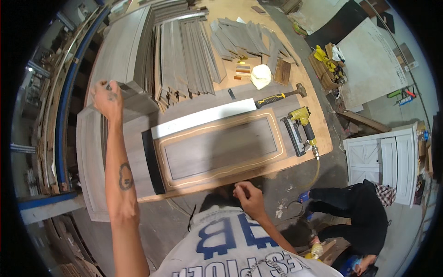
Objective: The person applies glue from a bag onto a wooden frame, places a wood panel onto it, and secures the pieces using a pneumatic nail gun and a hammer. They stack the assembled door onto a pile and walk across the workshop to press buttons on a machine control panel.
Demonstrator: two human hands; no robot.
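My left hand (109, 98) reaches far forward at the left, fingers curled beside the front end of a stack of grey wood-look door panels (121, 51); a small dark spot shows at its fingers, too small to name. In front of me lies a framed panel (221, 147), its tan border carrying a wavy bead of pale glue. A white strip (203, 118) runs along its far side and a black strip (153, 161) along its left end. Close to my body, just off the table's near edge, my right hand (249, 198) hangs with curled fingers and nothing visible in it.
A hammer (279, 97) and a nail gun (300, 129) with a hose lie at the right. Behind are a white cloth wad (261, 76) and bundles of grey slats (184, 57). A co-worker (355, 212) bends near a white cabinet (380, 157) on the right.
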